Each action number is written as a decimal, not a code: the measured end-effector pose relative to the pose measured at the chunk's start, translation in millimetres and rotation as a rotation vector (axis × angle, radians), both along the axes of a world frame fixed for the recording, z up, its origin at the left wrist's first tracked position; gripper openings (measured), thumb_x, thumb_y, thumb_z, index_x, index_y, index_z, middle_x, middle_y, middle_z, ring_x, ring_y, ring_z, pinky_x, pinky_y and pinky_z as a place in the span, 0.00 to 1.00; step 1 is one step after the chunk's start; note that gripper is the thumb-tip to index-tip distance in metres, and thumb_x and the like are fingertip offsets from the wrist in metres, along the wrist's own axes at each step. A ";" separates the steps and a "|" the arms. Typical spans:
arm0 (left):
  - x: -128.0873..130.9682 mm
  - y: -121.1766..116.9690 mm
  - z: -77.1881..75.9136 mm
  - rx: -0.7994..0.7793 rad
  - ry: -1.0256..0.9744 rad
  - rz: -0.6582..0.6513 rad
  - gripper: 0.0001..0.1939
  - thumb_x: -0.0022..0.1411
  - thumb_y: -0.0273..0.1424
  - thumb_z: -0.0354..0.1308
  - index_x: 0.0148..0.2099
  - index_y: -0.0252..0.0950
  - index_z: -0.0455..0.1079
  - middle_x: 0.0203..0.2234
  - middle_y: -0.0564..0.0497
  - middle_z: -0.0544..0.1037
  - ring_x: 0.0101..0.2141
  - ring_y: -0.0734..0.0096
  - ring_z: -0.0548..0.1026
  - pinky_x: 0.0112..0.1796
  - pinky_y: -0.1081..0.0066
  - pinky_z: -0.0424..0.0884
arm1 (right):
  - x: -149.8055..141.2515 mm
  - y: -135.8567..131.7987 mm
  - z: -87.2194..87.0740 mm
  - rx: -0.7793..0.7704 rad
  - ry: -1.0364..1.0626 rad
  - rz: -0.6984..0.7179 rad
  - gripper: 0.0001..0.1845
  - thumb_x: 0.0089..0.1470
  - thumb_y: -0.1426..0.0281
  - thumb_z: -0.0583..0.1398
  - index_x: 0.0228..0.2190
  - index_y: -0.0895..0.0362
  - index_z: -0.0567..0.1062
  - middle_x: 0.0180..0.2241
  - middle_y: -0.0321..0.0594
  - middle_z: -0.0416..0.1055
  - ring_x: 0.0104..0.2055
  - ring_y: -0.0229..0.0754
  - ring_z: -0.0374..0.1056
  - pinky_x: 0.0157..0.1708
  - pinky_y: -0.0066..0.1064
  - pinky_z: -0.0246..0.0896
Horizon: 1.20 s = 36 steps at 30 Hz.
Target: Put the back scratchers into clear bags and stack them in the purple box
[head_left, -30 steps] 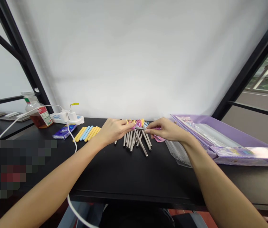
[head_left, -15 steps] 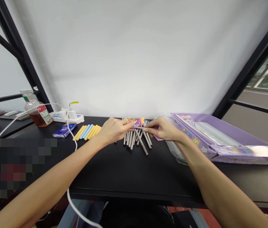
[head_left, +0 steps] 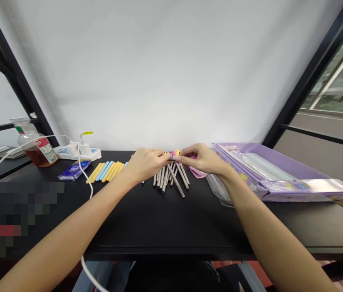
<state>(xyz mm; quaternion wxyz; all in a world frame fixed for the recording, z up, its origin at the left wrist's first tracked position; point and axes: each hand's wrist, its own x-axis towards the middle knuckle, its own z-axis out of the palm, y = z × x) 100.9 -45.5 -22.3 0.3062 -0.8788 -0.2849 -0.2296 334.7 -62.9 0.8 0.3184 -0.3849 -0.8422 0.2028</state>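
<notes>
My left hand [head_left: 145, 163] and my right hand [head_left: 202, 159] come together over the pile, the fingertips of both closed in a pinch. Between them is a short stretch of a slim metal tube [head_left: 173, 158] with pink plastic by the fingers. Most of it is covered by my fingers. Just below and behind lies a fanned pile of silver metal tubes [head_left: 176, 182], several with yellow or pink plastic parts [head_left: 175, 153] at their far ends. To the left of the pile, yellow and light-blue plastic sticks [head_left: 106, 172] lie side by side, partly hidden by my left hand.
An open purple box [head_left: 269, 162] with clear plastic packaging [head_left: 220, 190] stands at the right. At the left are a blue packet [head_left: 73, 170], a white power strip [head_left: 94, 154] with a trailing cable, and a bottle of brown liquid [head_left: 39, 152]. The wall rises behind the black table [head_left: 171, 227].
My fingertips have moved closer together, and less of the metal tube shows between them. The camera view has shifted slightly, moving the surroundings to the left.
</notes>
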 end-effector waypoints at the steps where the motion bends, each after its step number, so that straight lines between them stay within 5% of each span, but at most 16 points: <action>1: -0.7 1.2 -3.1 -0.018 0.002 0.013 0.15 0.74 0.36 0.45 0.47 0.39 0.73 0.26 0.51 0.76 0.26 0.72 0.73 0.24 0.73 0.55 | 3.7 0.1 0.7 0.005 0.014 -0.021 0.24 0.54 0.52 0.62 0.25 0.61 0.79 0.21 0.39 0.71 0.25 0.36 0.59 0.25 0.29 0.52; 5: -3.7 2.8 -15.9 -0.063 0.023 0.007 0.15 0.72 0.28 0.47 0.58 0.41 0.66 0.36 0.50 0.79 0.31 0.71 0.76 0.27 0.73 0.60 | 15.9 2.3 -1.1 -0.068 0.017 -0.028 0.23 0.50 0.51 0.65 0.29 0.60 0.80 0.26 0.40 0.73 0.27 0.37 0.63 0.28 0.31 0.57; 9: 0.9 -0.9 -19.1 -0.032 -0.044 -0.009 0.15 0.74 0.37 0.46 0.51 0.39 0.71 0.32 0.51 0.79 0.30 0.71 0.76 0.25 0.73 0.59 | 10.7 1.7 -3.5 -0.152 0.114 0.036 0.23 0.48 0.50 0.66 0.29 0.59 0.78 0.25 0.39 0.74 0.28 0.39 0.68 0.30 0.32 0.61; 15: -8.2 7.6 -7.7 -0.138 -0.139 -0.041 0.13 0.72 0.36 0.51 0.48 0.40 0.75 0.35 0.51 0.82 0.32 0.71 0.78 0.29 0.73 0.65 | 28.7 3.8 2.2 -0.165 0.148 0.017 0.22 0.48 0.52 0.68 0.32 0.60 0.81 0.26 0.41 0.76 0.28 0.40 0.72 0.29 0.32 0.64; 19: -28.1 16.8 5.1 -0.253 -0.230 0.113 0.10 0.68 0.34 0.55 0.44 0.42 0.78 0.38 0.51 0.83 0.38 0.64 0.80 0.35 0.70 0.69 | 58.3 10.6 3.0 -0.044 0.278 -0.132 0.19 0.44 0.57 0.71 0.29 0.61 0.80 0.26 0.42 0.76 0.30 0.41 0.71 0.31 0.33 0.66; 26: -16.0 2.3 1.2 -0.156 -0.250 0.145 0.17 0.72 0.40 0.48 0.50 0.39 0.74 0.34 0.50 0.80 0.32 0.67 0.78 0.30 0.71 0.65 | 19.4 24.8 -10.1 -0.270 1.172 -0.101 0.19 0.37 0.67 0.76 0.28 0.57 0.75 0.24 0.31 0.70 0.24 0.29 0.68 0.25 0.20 0.69; 30: -10.4 0.5 -0.9 -0.142 -0.219 0.194 0.18 0.73 0.40 0.45 0.51 0.41 0.73 0.33 0.50 0.80 0.31 0.67 0.77 0.28 0.71 0.62 | -2.0 25.0 -12.1 -0.362 1.337 -0.141 0.14 0.41 0.72 0.75 0.27 0.59 0.76 0.26 0.33 0.73 0.27 0.28 0.71 0.27 0.13 0.70; 36: -45.1 15.7 17.4 -0.317 -0.177 0.574 0.12 0.67 0.34 0.54 0.41 0.41 0.79 0.31 0.45 0.82 0.32 0.55 0.79 0.28 0.67 0.62 | 28.9 27.3 -2.5 -0.242 1.664 -0.376 0.11 0.52 0.77 0.68 0.25 0.59 0.71 0.22 0.28 0.67 0.19 0.22 0.63 0.18 0.08 0.62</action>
